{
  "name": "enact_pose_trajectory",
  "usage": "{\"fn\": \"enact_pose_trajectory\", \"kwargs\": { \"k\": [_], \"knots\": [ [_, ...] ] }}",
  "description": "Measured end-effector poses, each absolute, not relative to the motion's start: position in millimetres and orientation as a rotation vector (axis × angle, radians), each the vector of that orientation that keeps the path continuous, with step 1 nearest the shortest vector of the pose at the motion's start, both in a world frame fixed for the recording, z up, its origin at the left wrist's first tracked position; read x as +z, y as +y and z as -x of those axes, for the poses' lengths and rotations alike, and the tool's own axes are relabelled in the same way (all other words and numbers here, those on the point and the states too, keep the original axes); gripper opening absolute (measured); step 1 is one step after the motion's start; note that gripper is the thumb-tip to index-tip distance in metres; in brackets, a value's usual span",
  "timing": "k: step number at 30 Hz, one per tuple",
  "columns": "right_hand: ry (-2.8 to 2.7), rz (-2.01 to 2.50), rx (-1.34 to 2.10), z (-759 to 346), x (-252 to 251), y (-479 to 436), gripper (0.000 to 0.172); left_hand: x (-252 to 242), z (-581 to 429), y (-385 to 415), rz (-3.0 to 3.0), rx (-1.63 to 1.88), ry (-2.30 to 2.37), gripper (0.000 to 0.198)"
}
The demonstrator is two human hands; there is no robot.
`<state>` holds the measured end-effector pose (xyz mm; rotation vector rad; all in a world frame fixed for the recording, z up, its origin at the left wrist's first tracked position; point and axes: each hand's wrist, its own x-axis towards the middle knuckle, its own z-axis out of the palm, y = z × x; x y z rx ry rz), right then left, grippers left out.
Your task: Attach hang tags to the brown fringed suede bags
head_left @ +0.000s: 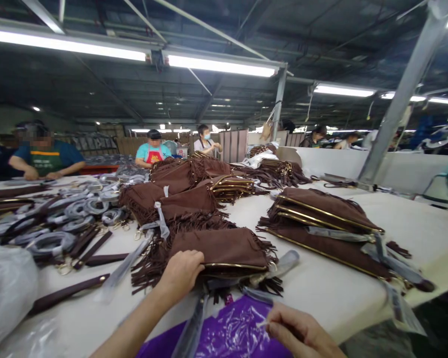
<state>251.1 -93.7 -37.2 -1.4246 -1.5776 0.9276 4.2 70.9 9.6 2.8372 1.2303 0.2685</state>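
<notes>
The grip of the left hand [181, 272] is curling over the left end of a brown fringed bag [224, 251], fingers pressed together on the leather by its gold zipper. The bag is lying flat at the near edge of the white tabletop [321, 293]. The right hand [300, 332] is pinching a small pale scrap [263, 324] between thumb and forefinger above a purple plastic sheet [227, 333]; what the scrap is cannot be told.

Judging by the layout, the work is somewhere in its middle. A stack of bags [321, 219] is sitting to the right, and more piles [186, 194] are lying behind. Wrapped straps [78, 209] are waiting in a heap on the left. Which piles are finished is not showing. Other people [45, 154] are working at the far side.
</notes>
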Motion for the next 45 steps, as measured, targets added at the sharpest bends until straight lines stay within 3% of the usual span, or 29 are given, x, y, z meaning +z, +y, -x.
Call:
{"fn": "enact_pose_trajectory", "kwargs": {
  "k": [5,10,14,17,20,26,29,33,35,45],
  "knots": [
    [-1.812,1.321,0.595,-235,-8,-64,0.028,20,-8,91,-2.72,0.399,1.235,0.021],
    [-1.809,1.589,0.457,-224,-13,-19,0.024,31,-16,88,-2.834,0.439,1.352,0.022],
    [-1.766,1.546,0.592,-228,-13,-4,0.028,27,-33,61,-3.018,0.596,1.091,0.02],
    [-1.798,1.48,0.638,-232,-5,-10,0.03,14,-51,47,-3.023,0.404,0.777,0.018],
    [-1.765,1.46,0.67,-244,-1,-22,0.031,2,-67,46,-2.943,0.308,0.759,0.021],
    [-1.199,1.638,0.663,-306,-15,-33,0.046,1,-87,46,-2.857,0.325,0.65,0.024],
    [-1.278,1.556,0.815,-316,-19,-29,0.049,5,-96,44,-2.829,0.341,0.638,0.036],
    [-1.421,1.385,1.031,-301,-14,-19,0.046,13,-101,55,-2.776,0.491,0.771,0.075],
    [-1.388,1.332,1.038,-295,-9,-14,0.044,18,-97,65,-2.766,0.531,0.843,0.084],
    [-1.235,1.244,0.986,-275,-11,20,0.049,12,-92,78,-2.771,0.62,0.871,0.085]
  ]
}}
